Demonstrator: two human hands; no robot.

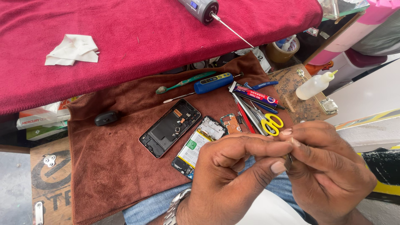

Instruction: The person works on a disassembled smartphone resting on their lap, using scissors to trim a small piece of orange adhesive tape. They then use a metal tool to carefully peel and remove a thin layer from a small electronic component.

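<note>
My left hand (233, 171) and my right hand (329, 166) meet fingertip to fingertip at the lower right, pinching a tiny dark part (289, 157) between them; what it is cannot be told. Just left of my hands, on a brown cloth (112, 162), lies an opened phone frame (170, 127) and a phone body with its battery exposed (198, 146). A small circuit board (231, 123) rests beside them.
Yellow-handled scissors (271, 123), tweezers, a blue screwdriver (213, 83), a green toothbrush (183, 82) and a glue tube (255, 94) lie on the cloth. A squeeze bottle (314, 85) stands at right. A red cloth (137, 37) with a crumpled tissue (73, 50) covers the bench behind.
</note>
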